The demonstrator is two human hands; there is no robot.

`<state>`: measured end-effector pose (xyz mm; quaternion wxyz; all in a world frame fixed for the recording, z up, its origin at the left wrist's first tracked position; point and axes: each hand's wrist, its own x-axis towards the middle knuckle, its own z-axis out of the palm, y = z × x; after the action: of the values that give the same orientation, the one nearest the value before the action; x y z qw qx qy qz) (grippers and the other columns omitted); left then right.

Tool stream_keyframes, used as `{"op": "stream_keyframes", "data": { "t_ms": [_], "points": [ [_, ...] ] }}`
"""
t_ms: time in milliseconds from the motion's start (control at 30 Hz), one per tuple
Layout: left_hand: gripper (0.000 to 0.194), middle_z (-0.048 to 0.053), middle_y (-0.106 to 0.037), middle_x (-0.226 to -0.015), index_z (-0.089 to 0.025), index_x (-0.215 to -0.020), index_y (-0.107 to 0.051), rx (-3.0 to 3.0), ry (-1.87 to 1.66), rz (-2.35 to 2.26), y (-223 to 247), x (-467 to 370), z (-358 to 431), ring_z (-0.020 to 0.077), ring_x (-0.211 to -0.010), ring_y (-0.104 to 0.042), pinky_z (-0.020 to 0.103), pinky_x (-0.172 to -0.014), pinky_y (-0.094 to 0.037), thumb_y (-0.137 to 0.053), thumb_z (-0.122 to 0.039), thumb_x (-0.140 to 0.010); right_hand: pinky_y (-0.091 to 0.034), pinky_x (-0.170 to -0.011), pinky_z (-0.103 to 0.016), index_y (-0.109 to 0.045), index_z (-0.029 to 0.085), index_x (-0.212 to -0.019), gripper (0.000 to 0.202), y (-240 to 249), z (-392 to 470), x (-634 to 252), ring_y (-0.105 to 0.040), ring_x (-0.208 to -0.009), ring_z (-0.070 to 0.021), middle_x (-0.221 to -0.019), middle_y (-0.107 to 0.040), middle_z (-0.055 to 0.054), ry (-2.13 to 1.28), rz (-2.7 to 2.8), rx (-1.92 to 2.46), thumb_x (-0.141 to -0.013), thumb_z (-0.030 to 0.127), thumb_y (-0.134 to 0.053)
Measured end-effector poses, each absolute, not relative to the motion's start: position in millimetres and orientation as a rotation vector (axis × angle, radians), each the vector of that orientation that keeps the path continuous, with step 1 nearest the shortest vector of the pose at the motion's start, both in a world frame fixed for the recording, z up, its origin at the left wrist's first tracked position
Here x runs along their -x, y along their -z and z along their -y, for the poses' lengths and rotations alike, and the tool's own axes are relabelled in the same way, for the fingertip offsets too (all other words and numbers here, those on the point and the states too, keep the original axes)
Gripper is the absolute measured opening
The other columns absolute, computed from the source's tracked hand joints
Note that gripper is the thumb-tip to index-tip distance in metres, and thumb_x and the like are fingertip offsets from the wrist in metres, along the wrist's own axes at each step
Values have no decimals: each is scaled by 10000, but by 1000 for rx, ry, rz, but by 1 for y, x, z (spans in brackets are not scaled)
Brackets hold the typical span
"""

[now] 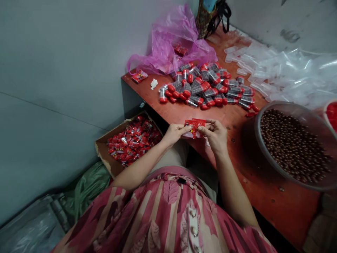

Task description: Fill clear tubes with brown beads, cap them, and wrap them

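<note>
Between my two hands, above the table's front edge, are flat red printed wrappers (194, 127); how many overlap I cannot tell. My left hand (176, 133) pinches the left side with thumb and fingertips. On the right side, my right hand (215, 133) pinches them the same way, thumb on top. Just beyond my hands lies a heap of small clear tubes with red caps (202, 86), filled with dark balls. To the lower left, a cardboard box (101, 149) holds many red wrapped packets (131, 140).
A large tub (259, 140) of brown balls (292, 147) stands at right. Behind it spreads a pile of clear empty tubes (286, 70). A pink plastic bag (171, 35) with red wrappers lies at the back of the orange table (263, 203). A wall (52, 70) rises at left.
</note>
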<state>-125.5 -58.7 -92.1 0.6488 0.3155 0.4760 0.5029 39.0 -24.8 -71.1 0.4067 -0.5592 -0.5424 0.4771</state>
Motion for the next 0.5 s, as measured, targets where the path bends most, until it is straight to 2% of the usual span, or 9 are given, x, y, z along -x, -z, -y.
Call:
{"op": "stream_keyframes", "data": {
  "t_ms": [133,233,333,433,500],
  "points": [
    [384,21,-623,-584,-105,-603,-663,-571,-1107,-1134,93,136,66,113,-573,-594,260,-607,-525,-796,-461,-551,-400,-551,-275,-638,190,-913,347,78,9,-50,-583,-586,-169,-671,-654,-12,-768,1908,1720,-657,405,-734],
    [400,39,-634,-579,-92,-580,-654,-469,-1132,-1157,95,139,70,115,-555,-606,245,-572,-531,-822,-448,-508,-405,-608,-305,-672,190,-936,326,71,-10,-46,-614,-723,-220,-861,-692,-87,-373,2177,1769,-719,434,-683],
    [397,32,-632,-570,-90,-577,-650,-355,-1170,-1137,97,139,71,98,-515,-591,221,-522,-523,-835,-431,-490,-402,-636,-315,-674,184,-983,339,59,-37,-25,-606,-762,-227,-926,-687,-111,-111,2179,1706,-839,460,-539],
    [378,19,-619,-551,-92,-571,-638,-262,-1194,-1106,99,141,71,78,-486,-570,205,-504,-524,-841,-403,-504,-401,-667,-336,-666,163,-987,310,54,-67,2,-582,-876,-272,-982,-687,-136,68,2330,1638,-873,396,-496],
    [369,23,-623,-554,-89,-584,-638,-198,-1198,-1098,98,146,72,77,-483,-572,192,-490,-522,-843,-386,-512,-399,-714,-362,-650,141,-1009,260,54,-84,15,-552,-961,-299,-996,-692,-152,142,2556,1520,-878,292,-485]
  ]
}}
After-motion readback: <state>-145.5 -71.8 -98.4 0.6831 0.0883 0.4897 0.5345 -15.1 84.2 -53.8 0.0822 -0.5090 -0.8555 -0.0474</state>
